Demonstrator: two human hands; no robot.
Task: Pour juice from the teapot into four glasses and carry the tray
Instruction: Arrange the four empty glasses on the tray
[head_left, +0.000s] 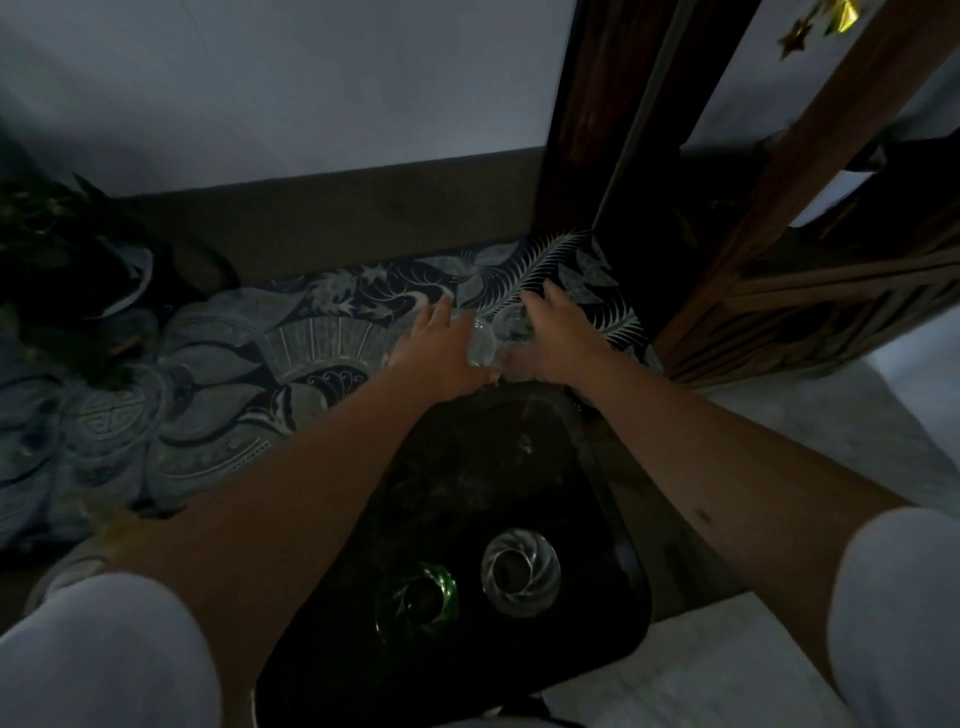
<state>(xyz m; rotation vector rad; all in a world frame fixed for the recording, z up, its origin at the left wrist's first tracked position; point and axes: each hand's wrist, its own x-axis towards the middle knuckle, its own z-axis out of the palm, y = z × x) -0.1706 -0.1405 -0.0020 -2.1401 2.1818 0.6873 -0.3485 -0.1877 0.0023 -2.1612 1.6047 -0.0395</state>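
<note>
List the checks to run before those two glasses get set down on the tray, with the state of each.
1. Left hand has a firm grip on its clear glass: cannot tell, fingers blurred in the dim light.
2. Right hand has a firm grip on its glass: cannot tell.
3. Far end of the dark tray bare for both glasses: ok.
4. Green glass and swirled clear glass upright on the tray's near end: ok.
5. Teapot within reach: not ok, none in view.
6. Lighting good enough for pouring: not ok, scene very dark.
</note>
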